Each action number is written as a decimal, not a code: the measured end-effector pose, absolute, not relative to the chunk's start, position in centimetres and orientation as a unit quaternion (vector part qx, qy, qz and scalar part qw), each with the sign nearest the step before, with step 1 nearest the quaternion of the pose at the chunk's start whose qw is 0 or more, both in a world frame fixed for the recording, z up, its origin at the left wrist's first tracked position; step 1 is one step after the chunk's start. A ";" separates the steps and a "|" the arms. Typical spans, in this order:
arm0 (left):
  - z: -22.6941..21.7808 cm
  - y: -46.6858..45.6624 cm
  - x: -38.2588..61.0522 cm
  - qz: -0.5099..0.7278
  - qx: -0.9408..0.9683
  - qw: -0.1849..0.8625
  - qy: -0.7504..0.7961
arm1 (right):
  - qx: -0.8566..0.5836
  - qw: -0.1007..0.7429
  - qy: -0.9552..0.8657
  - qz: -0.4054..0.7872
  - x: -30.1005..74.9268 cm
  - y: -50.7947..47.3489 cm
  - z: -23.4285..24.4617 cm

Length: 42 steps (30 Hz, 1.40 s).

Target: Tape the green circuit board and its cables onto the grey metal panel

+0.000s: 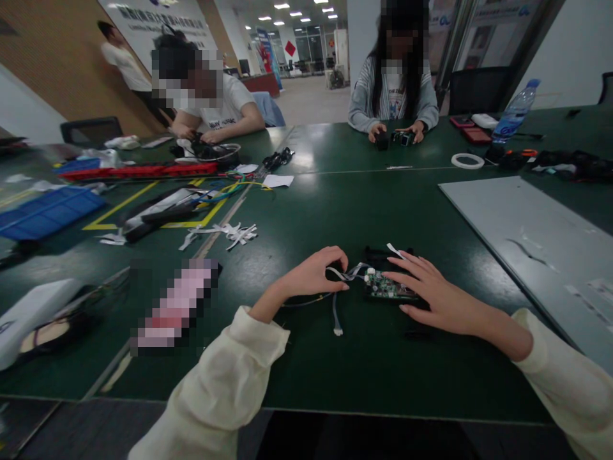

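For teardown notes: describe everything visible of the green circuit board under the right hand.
The green circuit board is small, rectangular, lying flat on a black housing on the dark green table. White connectors and small components stud its top. Grey ribbon cables leave its left edge; one trails down to a white plug. The right hand rests spread over its right side; the left hand pinches the cables. Markings are too small to read.

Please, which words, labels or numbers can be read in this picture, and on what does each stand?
Nothing can be read for certain.
Wall sign: lettering too blurred.
White T-shirt: print too blurred.
Bottle: label too small.
Circuit board: marks too small.
Ribbon cable: no print seen.
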<state>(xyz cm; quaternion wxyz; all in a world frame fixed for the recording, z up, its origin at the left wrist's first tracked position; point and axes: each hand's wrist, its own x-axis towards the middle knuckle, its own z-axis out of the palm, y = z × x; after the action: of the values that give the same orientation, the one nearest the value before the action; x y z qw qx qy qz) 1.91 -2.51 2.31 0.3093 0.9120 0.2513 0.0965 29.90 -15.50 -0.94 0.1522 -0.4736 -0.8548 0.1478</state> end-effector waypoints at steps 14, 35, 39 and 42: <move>1.7 -2.5 2.3 0.148 0.904 0.326 0.234 | -0.472 0.148 -0.851 0.176 29.9 -15.4 -0.7; 2.3 -3.3 2.7 0.140 0.850 0.420 0.283 | -0.508 0.220 -0.810 0.193 30.2 -15.4 -1.4; 2.5 -3.8 3.0 0.109 0.881 0.370 0.273 | -0.518 0.230 -0.807 0.167 30.3 -15.3 -1.6; 2.3 -3.8 3.0 0.110 0.880 0.369 0.279 | -0.536 0.235 -0.798 0.147 30.6 -15.2 -1.5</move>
<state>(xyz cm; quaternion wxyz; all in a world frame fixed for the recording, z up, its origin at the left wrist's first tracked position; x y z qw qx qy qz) 2.99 -3.82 2.32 0.3690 0.8797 0.2790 0.1102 30.55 -15.19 -1.45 0.2354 -0.5355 -0.7976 0.1472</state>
